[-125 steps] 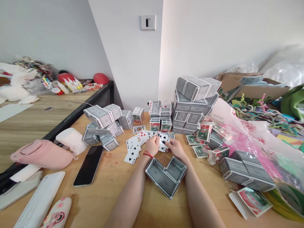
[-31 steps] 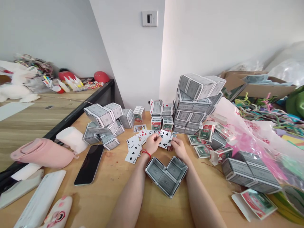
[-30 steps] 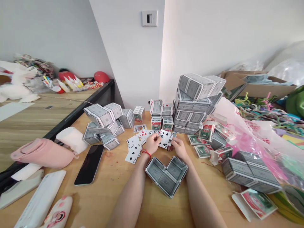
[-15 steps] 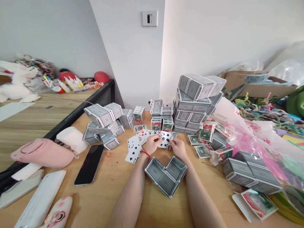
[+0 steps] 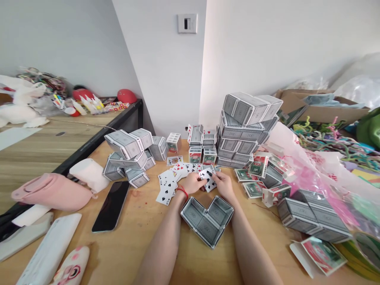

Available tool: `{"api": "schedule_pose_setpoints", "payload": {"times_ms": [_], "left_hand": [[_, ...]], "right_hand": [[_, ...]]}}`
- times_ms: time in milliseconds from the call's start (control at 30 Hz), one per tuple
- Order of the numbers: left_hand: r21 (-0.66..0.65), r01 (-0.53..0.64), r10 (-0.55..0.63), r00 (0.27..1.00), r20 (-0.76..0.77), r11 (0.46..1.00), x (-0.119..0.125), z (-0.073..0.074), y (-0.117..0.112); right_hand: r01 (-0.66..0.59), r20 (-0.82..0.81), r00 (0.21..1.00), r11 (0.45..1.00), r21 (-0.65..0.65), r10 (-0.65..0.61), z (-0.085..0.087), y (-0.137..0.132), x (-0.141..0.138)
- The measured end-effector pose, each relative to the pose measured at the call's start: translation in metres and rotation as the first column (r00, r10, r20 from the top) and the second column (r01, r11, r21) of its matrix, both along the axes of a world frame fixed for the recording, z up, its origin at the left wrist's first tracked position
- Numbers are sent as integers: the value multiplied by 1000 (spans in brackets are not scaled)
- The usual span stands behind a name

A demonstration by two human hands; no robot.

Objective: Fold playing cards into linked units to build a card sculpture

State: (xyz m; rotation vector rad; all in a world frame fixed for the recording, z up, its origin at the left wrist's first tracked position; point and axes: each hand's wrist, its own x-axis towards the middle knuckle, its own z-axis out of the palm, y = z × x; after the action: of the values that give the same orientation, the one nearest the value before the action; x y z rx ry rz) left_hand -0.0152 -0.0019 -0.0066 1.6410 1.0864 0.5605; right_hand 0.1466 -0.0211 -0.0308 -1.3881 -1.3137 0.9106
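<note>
My left hand (image 5: pixel 192 183), with a red string at the wrist, and my right hand (image 5: pixel 223 184) meet over the table and both pinch a playing card (image 5: pixel 209 181) showing black clubs. The card is tilted between the fingertips. Just below my wrists lies a heart-shaped box (image 5: pixel 207 221) folded from grey-backed cards, open side up. Loose face-up cards (image 5: pixel 168 183) are spread on the wood to the left of my hands.
Stacks of folded card boxes stand at the back left (image 5: pixel 128 156) and back right (image 5: pixel 246 128). Red-green card packs (image 5: pixel 257 171) lie to the right, a black phone (image 5: pixel 111 206) and a pink pouch (image 5: pixel 53 192) to the left. Pink plastic wrap (image 5: pixel 308 170) crowds the right side.
My hands have dropped a little toward the table. The card has turned from upright and facing me to tilted lower between the fingertips.
</note>
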Motion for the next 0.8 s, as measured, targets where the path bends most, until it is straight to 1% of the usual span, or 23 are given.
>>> {"api": "schedule_pose_setpoints", "payload": {"times_ms": [67,133,233,333,467,600,667,700,767,800], "left_hand": [[-56,49,-49,999,3,997,1,2,-1],[-101,73,-71,997,29,992,2,4,-1],[-192,85,-71,994,82,978,4,4,-1],[-273,103,-62,986,156,956,5,3,-1],[-308,121,-46,969,243,944,5,0,-1],[-335,125,-18,952,304,934,4,-2,-2],[-349,111,4,950,314,931,4,-2,-2],[-353,101,16,949,313,930,4,-2,-2],[-359,83,35,950,311,930,5,-1,-2],[-358,77,41,950,310,930,6,-1,-2]], "right_hand": [[-13,-2,1000,1000,0,13,0,0,0],[-22,1,1000,1000,16,22,0,0,-1],[-28,3,1000,998,56,28,0,0,-2],[-49,24,999,997,65,48,-1,0,-2],[-89,52,995,995,42,87,0,0,-2],[-127,24,992,992,6,127,3,-2,-3],[-146,-39,989,989,-16,146,6,-3,-3],[-155,-96,984,987,-33,151,8,-4,-4],[-147,-279,953,986,-79,119,11,-5,-6],[-138,-399,913,984,-113,82,12,-5,-7]]}}
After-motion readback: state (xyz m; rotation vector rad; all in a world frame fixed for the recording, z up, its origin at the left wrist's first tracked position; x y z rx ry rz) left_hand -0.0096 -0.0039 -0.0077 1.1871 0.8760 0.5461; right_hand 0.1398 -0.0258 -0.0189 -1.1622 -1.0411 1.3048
